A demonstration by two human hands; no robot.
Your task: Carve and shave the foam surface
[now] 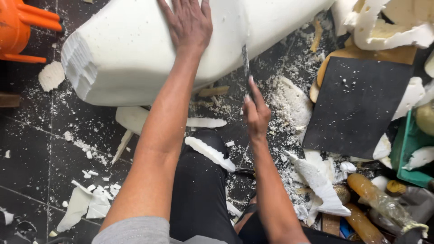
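A big white foam block [131,49] lies tilted across a dark tiled floor, its left end cut in ridges. My left hand [189,23] presses flat on top of the block, fingers spread. My right hand [254,110] grips a thin metal blade [246,61] whose tip meets the block's lower edge. A curved white foam offcut [209,153] rests on my knee in black trousers.
Foam scraps and crumbs litter the floor [40,149]. A black square board [355,106] lies at right, with a green tray [407,149], amber bottles [370,192] and foam chunks [393,27] nearby. An orange plastic object [18,27] sits at top left.
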